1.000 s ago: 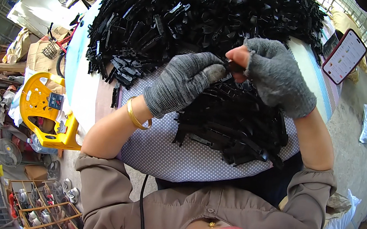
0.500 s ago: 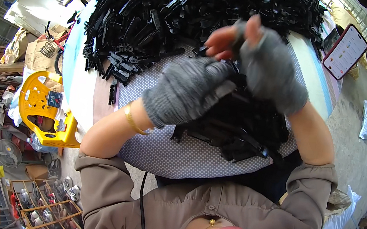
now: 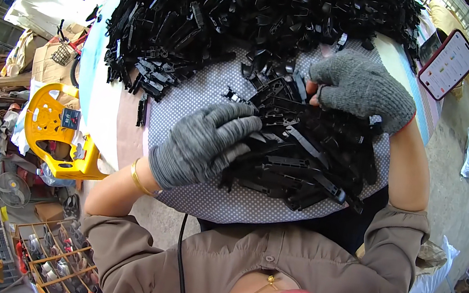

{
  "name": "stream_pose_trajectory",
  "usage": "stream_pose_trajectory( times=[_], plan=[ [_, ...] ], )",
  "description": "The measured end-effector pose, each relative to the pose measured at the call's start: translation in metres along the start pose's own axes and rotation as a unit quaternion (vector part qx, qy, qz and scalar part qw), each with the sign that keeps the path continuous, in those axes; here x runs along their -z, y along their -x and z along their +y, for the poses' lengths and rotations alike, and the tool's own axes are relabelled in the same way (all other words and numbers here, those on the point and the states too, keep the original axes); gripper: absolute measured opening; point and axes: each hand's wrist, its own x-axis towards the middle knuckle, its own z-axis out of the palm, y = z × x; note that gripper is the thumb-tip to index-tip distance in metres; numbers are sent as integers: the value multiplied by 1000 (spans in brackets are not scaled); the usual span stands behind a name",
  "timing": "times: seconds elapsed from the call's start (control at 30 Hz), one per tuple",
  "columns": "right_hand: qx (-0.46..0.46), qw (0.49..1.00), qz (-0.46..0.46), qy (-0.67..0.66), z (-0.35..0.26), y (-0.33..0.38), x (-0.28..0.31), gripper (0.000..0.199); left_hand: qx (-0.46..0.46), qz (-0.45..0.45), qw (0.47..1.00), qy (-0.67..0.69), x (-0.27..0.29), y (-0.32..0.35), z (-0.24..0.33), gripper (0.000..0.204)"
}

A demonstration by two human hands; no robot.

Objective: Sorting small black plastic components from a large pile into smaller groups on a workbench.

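Note:
My left hand (image 3: 204, 145), in a grey knit glove, reaches in at the left edge of a small heap of black plastic strips (image 3: 299, 162). Its fingers are curled together, and whatever they grip is hidden. Over the heap's far right side, my right hand (image 3: 361, 89) wears a grey glove with bare fingertips. Thumb and fingers are drawn in on a black plastic strip (image 3: 299, 86), its glossy side catching light. Beyond both hands rises a far larger pile of similar black strips (image 3: 255, 10).
A dotted cloth (image 3: 194, 92) covers the round table. A phone (image 3: 448, 64) with a lit screen stands at the right rim. To the left is a yellow plastic chair (image 3: 47, 124). A black cable (image 3: 181, 260) runs down my front.
My hands have moved apart from the middle. The left has drawn back left to the heap's edge; the right has turned over and come down, fingers inward, onto the strips.

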Motion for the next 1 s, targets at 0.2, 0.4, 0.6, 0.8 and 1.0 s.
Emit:
stream_pose_trajectory(
  times=[0.2,0.4,0.6,0.8,1.0],
  plan=[
    [5,988,-96,-117,8,1,9,13,-30,5,997,-67,2,10,8,40],
    [131,971,200,-28,30,-40,-36,15,47,38,990,129,32,-10,-28,30],
    [35,983,145,106,22,-36,-28,22,12,-62,998,-22,5,-52,-31,32],
    [27,966,210,148,26,-31,-30,23,-2,-80,990,119,13,-32,-36,23],
    [6,972,234,26,31,-29,-28,25,74,107,983,126,32,-20,-58,18]
  ],
)
